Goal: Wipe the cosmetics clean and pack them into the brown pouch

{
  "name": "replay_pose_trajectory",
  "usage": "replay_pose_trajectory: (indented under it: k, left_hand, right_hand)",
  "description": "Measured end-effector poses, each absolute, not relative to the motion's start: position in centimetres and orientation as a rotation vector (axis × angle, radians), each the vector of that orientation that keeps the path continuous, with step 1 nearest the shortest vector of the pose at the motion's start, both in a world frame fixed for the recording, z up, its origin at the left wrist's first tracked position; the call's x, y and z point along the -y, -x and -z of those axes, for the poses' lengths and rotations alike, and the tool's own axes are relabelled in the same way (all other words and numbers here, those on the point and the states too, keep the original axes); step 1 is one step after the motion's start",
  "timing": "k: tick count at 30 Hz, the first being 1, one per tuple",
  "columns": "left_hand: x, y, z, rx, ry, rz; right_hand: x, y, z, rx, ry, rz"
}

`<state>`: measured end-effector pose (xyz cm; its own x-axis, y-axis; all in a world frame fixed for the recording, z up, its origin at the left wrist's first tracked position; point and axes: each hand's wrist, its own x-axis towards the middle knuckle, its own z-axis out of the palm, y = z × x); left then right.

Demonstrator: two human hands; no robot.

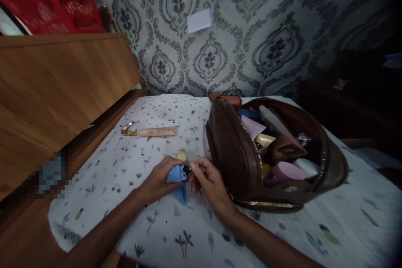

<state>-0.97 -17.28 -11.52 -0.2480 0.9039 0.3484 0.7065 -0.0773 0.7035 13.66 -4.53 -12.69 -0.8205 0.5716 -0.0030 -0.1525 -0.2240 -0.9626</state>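
My left hand [158,181] is closed on a bunched light-blue cloth [176,174], part of which hangs below the fingers. My right hand [210,182] pinches a small dark and gold cosmetic item [187,169] against the cloth; its exact kind is too small to make out. A round cream-coloured piece [181,156] shows just above the cloth, and whether it is held or lies on the sheet I cannot tell. Right of my hands stands an open brown toiletry bag [234,146] full of tubes and jars, among them a pink-lidded one [287,171].
Beyond my left hand a beige tube [158,132] lies on the patterned sheet [194,113], beside a small gold tube [128,133]. An orange-brown case [230,100] sits behind the bag. A wooden cabinet [69,88] with a red basket [53,0] on it borders the left.
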Motion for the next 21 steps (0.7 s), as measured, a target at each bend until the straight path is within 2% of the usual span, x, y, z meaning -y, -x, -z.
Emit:
replay_pose_trajectory:
  k: [9,21]
  left_hand:
    - [17.9,0.8,9.8,-1.972,-1.376,-1.219]
    - [18.8,0.2,10.1,-2.06,-1.21,-1.3]
  right_hand:
    - [4.5,-13.7,12.2,1.483,0.419,-2.106]
    - [4.8,-13.5,12.4,1.418,0.356,-2.18]
